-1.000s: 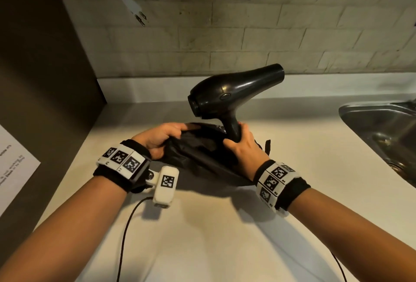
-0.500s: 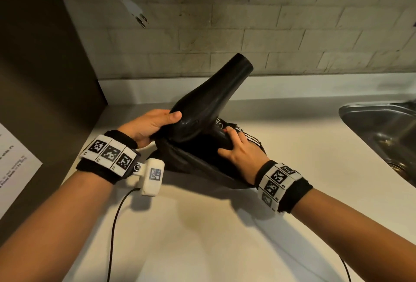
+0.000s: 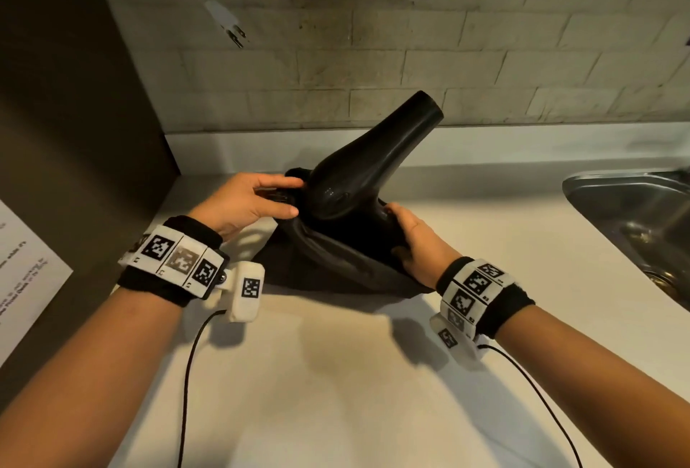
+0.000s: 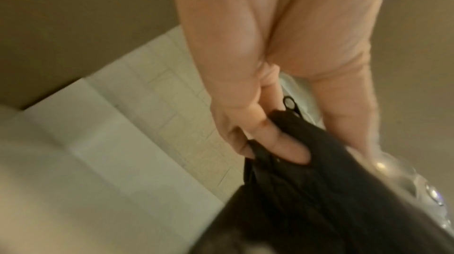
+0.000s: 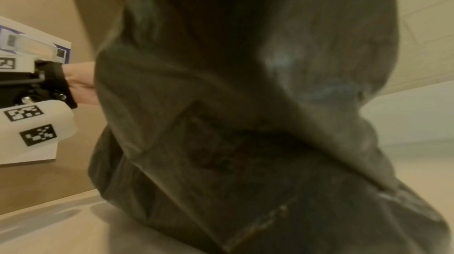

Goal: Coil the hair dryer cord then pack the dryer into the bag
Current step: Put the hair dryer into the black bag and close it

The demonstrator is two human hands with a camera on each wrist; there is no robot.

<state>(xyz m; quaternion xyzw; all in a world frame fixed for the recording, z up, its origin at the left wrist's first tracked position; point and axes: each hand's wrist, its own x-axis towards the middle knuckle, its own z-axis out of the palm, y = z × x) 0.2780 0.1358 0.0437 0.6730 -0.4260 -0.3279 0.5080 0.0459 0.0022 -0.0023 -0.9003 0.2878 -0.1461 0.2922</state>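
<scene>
The pale table (image 3: 336,374) runs from a dark side panel on the left to a steel sink (image 3: 634,213) on the right, with a tiled wall behind. At its far middle lies the black bag (image 3: 336,258), its mouth open upward. The black hair dryer (image 3: 366,168) stands partly inside that mouth, its nozzle tilted up and to the right, its handle down in the bag. The right hand (image 3: 418,243) curls round the bag's right edge beside the dryer's handle. The left hand (image 3: 242,202) pinches the bag's left rim, thumb and fingers extended toward the dryer's rear. A white plug (image 3: 227,25) dangles against the wall above.
</scene>
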